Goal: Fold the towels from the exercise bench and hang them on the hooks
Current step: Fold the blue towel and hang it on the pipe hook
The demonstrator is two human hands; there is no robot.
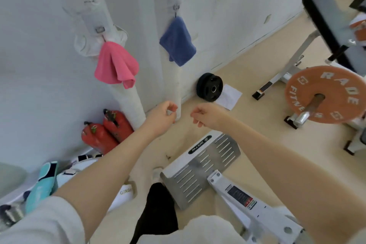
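Even, soft light fills the room around me, with faint shadows. The wide lens bends the edges, and my sleeves at the bottom are blurred and out of focus.

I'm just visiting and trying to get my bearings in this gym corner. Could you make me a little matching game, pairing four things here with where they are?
Things:
1. pink towel
2. blue towel
3. black weight plate
4. red fire extinguishers

Places:
A. on the floor, leaning against the wall beside a white sheet of paper
B. hanging from the right-hand hook
C. on the floor at the foot of the white pipe
D. hanging from the left-hand hook

Pairs: 1-D, 2-B, 3-A, 4-C
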